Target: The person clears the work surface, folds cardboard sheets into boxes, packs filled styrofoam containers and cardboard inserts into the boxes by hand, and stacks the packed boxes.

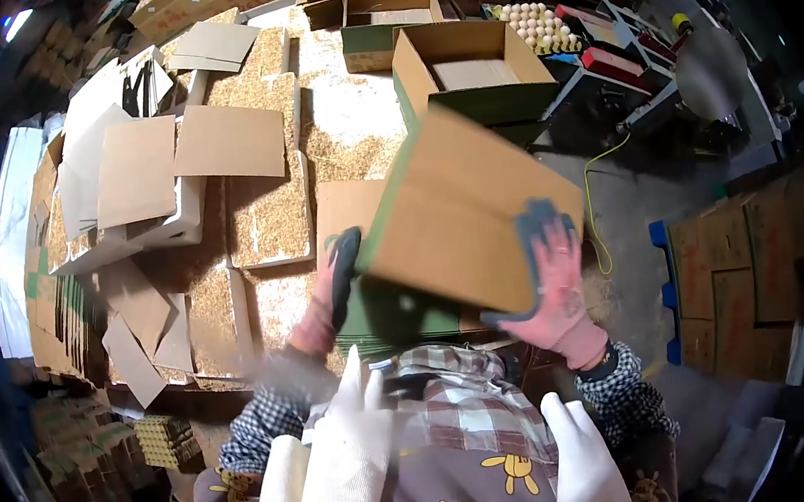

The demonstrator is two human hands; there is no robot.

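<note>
A brown cardboard box [471, 210] with a green side is tilted between my two gloved hands. My left hand [335, 282], in a pink and grey glove, grips its left edge with the fingers closed. Spread over the lower right of the brown face is my right hand [553, 280], its thumb at the near edge. Below the box lies a stack of green-faced flat cardboard [394, 315]. A brown cardboard sheet [344, 203] lies partly hidden behind the box.
Two open cartons [469, 46] [389, 15] stand beyond the box. An egg tray [540, 27] sits at the back right. At left, cardboard sheets [229, 140] lie over husk-filled white trays [267, 211]. A yellow cord [591, 199] hangs to the right.
</note>
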